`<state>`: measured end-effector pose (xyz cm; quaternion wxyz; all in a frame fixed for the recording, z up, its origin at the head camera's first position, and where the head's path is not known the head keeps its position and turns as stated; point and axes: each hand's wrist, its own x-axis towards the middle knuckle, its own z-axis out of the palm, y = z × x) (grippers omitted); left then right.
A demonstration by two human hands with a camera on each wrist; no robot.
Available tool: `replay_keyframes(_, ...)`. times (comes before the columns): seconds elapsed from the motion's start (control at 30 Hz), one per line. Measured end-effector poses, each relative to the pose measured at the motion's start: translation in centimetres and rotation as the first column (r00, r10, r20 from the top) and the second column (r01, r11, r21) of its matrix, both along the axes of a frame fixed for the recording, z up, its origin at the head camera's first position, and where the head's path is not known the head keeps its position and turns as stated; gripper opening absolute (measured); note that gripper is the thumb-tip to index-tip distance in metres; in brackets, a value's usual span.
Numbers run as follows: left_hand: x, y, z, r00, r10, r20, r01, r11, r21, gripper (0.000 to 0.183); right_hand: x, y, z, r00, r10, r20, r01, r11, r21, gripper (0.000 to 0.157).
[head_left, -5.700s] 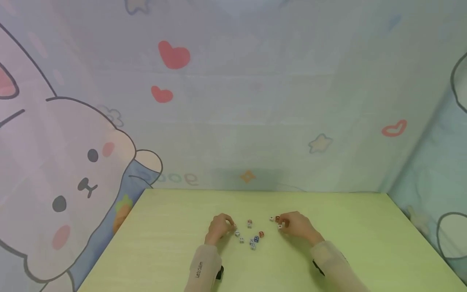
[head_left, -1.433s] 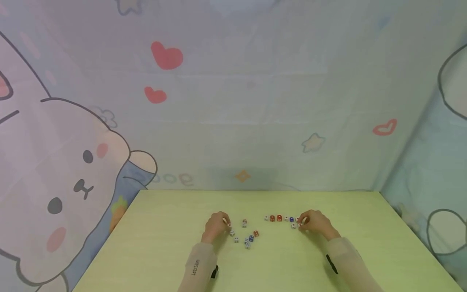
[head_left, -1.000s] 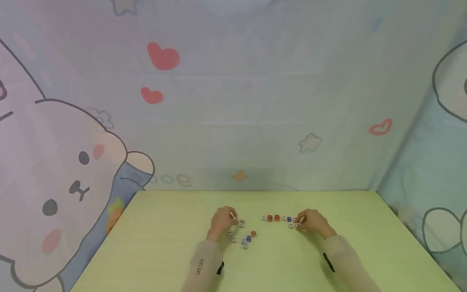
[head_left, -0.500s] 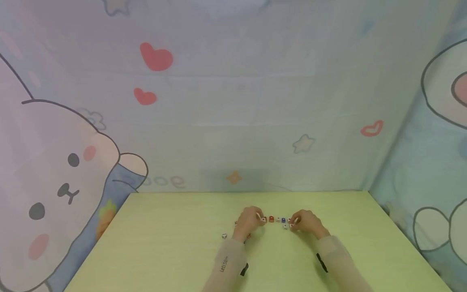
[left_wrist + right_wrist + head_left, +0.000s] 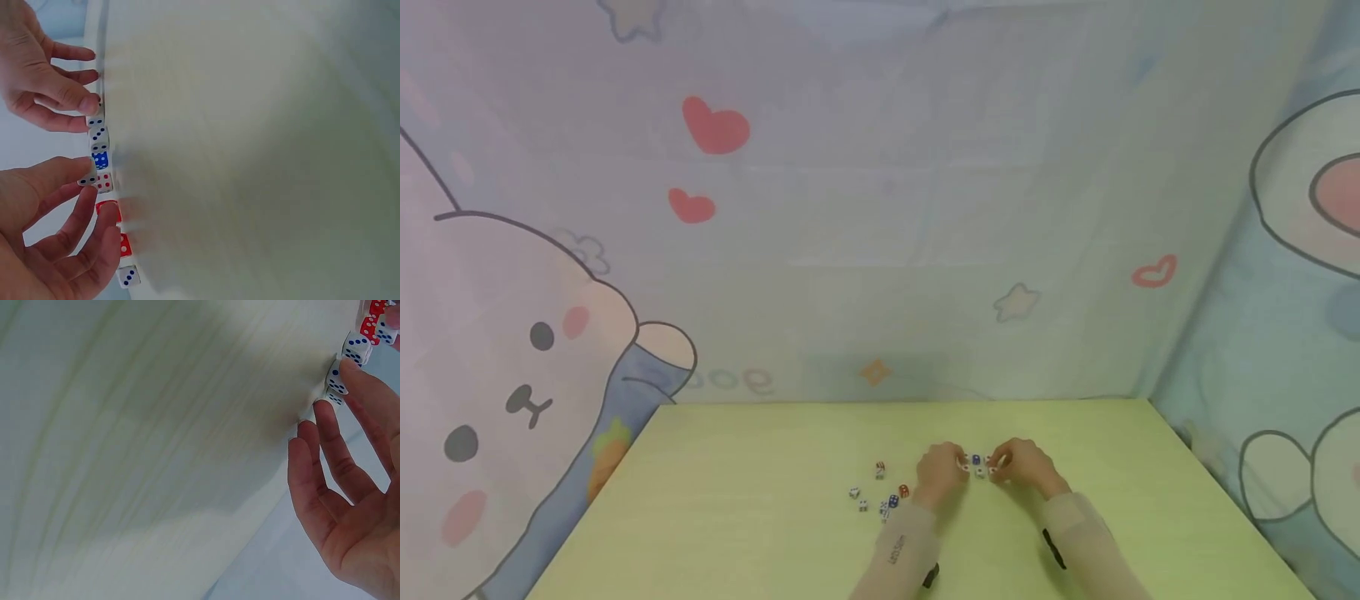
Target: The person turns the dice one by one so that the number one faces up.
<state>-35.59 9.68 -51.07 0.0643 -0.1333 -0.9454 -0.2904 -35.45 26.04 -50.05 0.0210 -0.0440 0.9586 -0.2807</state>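
My left hand (image 5: 942, 475) pinches a white die (image 5: 88, 175) between thumb and index finger, at the front of a row of dice. Its other fingers overlap a red die (image 5: 109, 210) in the left wrist view. At the row's right end, my right hand (image 5: 1028, 467) holds a white die (image 5: 337, 376) with thumb and index finger. Between the hands, a blue die (image 5: 976, 459) stands in the back row and a white die (image 5: 980, 472) in front of it. From the head, my left hand hides the row's left part.
Left of the row lie loose dice: a red die (image 5: 903, 491), a blue die (image 5: 892, 501) and several white dice (image 5: 853, 492). Farther back sit two close-set dice (image 5: 880, 470). The yellow-green table (image 5: 737, 483) ends at a printed cloth backdrop (image 5: 820, 250).
My left hand has carried a white die from the loose dice rightward to the row. My right hand moved right earlier as the row grew, then stayed at its right end.
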Motion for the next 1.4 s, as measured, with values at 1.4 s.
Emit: replay_keyframes(1.4, -1.0, -12.1, 3.9, 0.997, 0.013, 0.080, -0.010, 0.999, -0.033, 0.007, 0.0, 0.0, 0.2, 0.999, 0.030, 0.030, -0.031, 0.998, 0.056, 0.015)
